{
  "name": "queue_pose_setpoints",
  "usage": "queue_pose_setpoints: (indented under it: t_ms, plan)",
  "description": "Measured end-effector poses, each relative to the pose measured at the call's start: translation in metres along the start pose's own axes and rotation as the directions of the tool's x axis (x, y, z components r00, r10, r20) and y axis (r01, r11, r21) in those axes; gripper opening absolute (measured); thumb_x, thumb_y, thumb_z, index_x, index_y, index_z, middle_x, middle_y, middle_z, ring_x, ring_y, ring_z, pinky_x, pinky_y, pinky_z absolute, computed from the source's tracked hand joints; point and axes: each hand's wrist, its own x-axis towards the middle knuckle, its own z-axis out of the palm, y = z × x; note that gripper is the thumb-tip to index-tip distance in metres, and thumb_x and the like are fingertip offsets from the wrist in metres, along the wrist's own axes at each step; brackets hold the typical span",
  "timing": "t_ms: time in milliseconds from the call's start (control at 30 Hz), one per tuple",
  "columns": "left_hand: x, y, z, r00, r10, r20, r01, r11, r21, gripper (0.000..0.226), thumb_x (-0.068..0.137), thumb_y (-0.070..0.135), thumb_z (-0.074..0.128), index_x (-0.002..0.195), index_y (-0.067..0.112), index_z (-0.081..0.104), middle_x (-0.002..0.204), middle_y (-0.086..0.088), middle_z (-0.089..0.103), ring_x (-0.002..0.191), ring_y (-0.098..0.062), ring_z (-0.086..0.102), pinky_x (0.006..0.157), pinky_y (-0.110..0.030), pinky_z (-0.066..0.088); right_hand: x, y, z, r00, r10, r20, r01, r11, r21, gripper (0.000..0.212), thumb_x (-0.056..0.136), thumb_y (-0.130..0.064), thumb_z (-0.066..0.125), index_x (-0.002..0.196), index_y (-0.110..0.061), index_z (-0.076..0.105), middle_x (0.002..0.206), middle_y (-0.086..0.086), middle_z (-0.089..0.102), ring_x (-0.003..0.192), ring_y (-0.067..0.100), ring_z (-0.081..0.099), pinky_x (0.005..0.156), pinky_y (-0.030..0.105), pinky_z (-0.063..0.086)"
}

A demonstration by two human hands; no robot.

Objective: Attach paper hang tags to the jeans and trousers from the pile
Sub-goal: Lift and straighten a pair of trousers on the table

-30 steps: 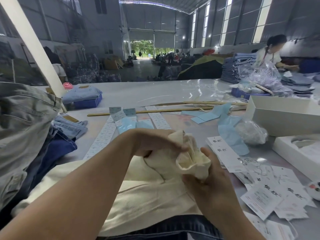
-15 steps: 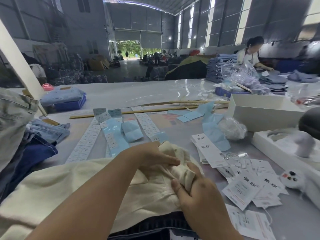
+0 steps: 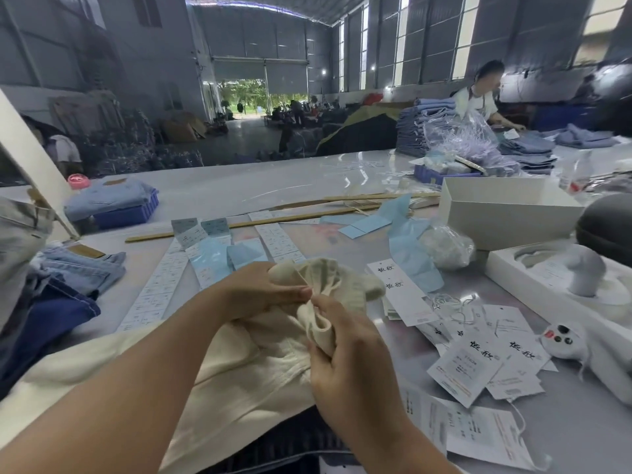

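Since a moment ago your hands have lifted the bunched cloth a little and drawn closer, thumbs now nearly meeting over the fold. Your left hand (image 3: 260,292) has its grip clamped on the top of the cream trousers (image 3: 246,364), fingers curled under the gathered waist and thumb pressed along it. Your right hand (image 3: 345,354) pinches a fold of the same cloth, grip closed on it, just right of and touching the left thumb tip. The trousers trail from both grips toward you and out to the left, lying on the bench (image 3: 239,186). Right of your right grip, loose hang tags (image 3: 461,367) lie scattered on the bench, some overlapping, with thin strings (image 3: 451,302) beside them; a longer stack of tags (image 3: 400,289) sits just beyond the grip. Past your left grip lie strips of stickers (image 3: 154,289) and pale blue backing paper (image 3: 212,258). Well left of the grips is the pile of jeans (image 3: 68,289). Farther right stand an open white box (image 3: 506,210) and a white tray (image 3: 561,278), with a small white device (image 3: 561,340) near the tags. A wooden stick (image 3: 239,224) lies across the bench beyond the stickers.
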Motion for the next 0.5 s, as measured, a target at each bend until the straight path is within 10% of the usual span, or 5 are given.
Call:
queue_pose_setpoints:
  t_ms: [233, 367, 500]
  plan:
    - [-0.026, 0.008, -0.033, 0.93, 0.045, -0.366, -0.117, 0.977, -0.177, 0.053, 0.041, 0.072, 0.079, 0.079, 0.037, 0.074, 0.073, 0.012, 0.074, 0.063, 0.004, 0.065, 0.055, -0.014, 0.048, 0.008, -0.018, 0.015, 0.997, -0.02, -0.077, 0.029, 0.993, 0.117, 0.07, 0.079, -0.01, 0.063, 0.138, -0.033, 0.033, 0.099, -0.02, 0.048, 0.091, 0.006, 0.046, 0.085, 0.026, 0.044]
    - [-0.039, 0.007, -0.044, 0.937, 0.013, -0.35, -0.151, 0.916, -0.37, 0.041, 0.047, 0.06, 0.084, 0.076, 0.032, 0.078, 0.075, 0.003, 0.076, 0.068, -0.007, 0.071, 0.057, -0.021, 0.053, 0.008, -0.015, 0.019, 0.979, 0.197, 0.046, -0.201, 0.933, 0.298, 0.086, 0.08, -0.03, 0.064, 0.143, -0.04, 0.006, 0.132, -0.018, 0.042, 0.122, 0.006, 0.035, 0.107, 0.034, 0.037]
    - [-0.046, 0.008, -0.045, 0.939, -0.016, -0.343, -0.156, 0.87, -0.467, 0.038, 0.05, 0.055, 0.085, 0.074, 0.026, 0.078, 0.076, -0.001, 0.075, 0.07, -0.014, 0.071, 0.061, -0.026, 0.055, 0.009, -0.014, 0.02, 0.932, 0.273, 0.237, -0.358, 0.789, 0.499, 0.081, 0.073, -0.051, 0.071, 0.138, -0.045, 0.024, 0.123, -0.016, 0.059, 0.107, -0.003, 0.058, 0.091, 0.02, 0.049]
